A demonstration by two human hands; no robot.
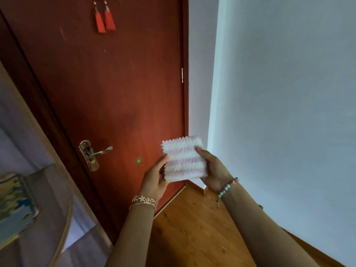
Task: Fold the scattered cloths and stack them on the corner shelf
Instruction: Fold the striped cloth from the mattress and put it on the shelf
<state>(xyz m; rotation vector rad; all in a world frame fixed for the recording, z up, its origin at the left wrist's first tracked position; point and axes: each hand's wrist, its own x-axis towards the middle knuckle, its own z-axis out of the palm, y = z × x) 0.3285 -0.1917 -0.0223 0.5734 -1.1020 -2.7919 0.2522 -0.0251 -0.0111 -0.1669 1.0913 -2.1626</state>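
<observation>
- The person is holding a folded pink-and-white striped cloth [184, 158] up in the air in front of the red door [107, 89], near the door's hinge edge and the corner where the door frame meets the pale wall [279, 103].
- The left hand [154, 179] is gripping the cloth's left edge, thumb lying on the front face near the upper left corner and fingers curled behind it.
- The right hand [214, 171] is gripping the right edge, thumb pressing on the front face partway down, fingers hidden behind the cloth; how far they are wrapping round I cannot tell.
- The cloth is looking soft, fluffy and light, with scalloped edges; folded into a thick small rectangle, it is keeping its shape between the two hands and should not slip.
- Being limp, it is likely to fall open if taken by one corner alone; taking it by opposite edges, or flat from underneath with a thumb on top, looks the safer hold.
- Nothing about it is fragile, so firm pinching should do no harm.
- No corner shelf is showing in this view, so the stacking place cannot be judged from here.
- There is open room above the wooden floor [192, 228] between door and wall; the door handle [96, 152] and a small hook [138, 161] are sitting well to the left of the cloth, and a table edge [63, 224] is curving at lower left.
</observation>
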